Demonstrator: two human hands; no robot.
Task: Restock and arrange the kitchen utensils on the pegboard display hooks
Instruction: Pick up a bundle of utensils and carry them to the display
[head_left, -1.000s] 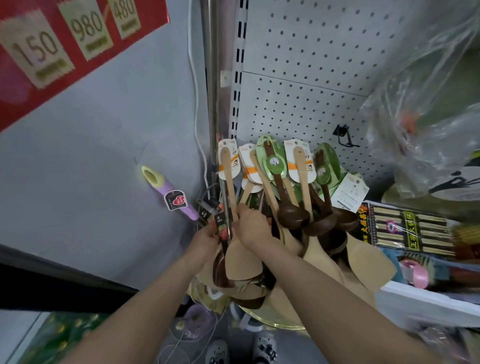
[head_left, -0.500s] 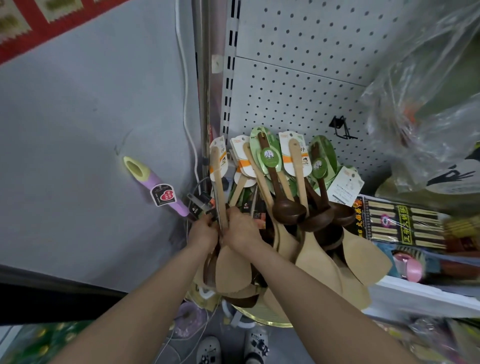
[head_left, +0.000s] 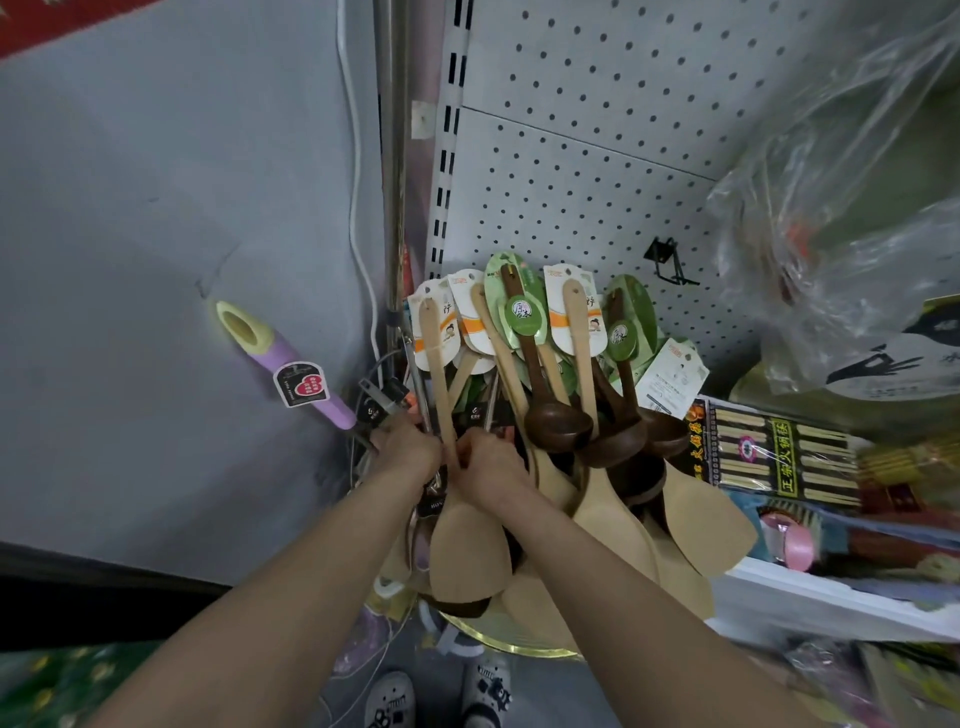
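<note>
Pale wooden spatula (head_left: 467, 545): upright, handle uppermost, shaft between both hands. Right hand (head_left: 488, 462) pinches shaft; left hand (head_left: 410, 449), grasp indeterminate.

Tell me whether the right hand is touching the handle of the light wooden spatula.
Touching. The head view shows fingers of the right hand curled round the handle of the light wooden spatula, with no gap between them.

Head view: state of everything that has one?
left hand: curled round metal utensils
right hand: pinching light spatula handle
light spatula: upright, blade down, held
dark ladles: hanging, bowls down
black hook: empty
chopstick pack: lying flat on shelf
</note>
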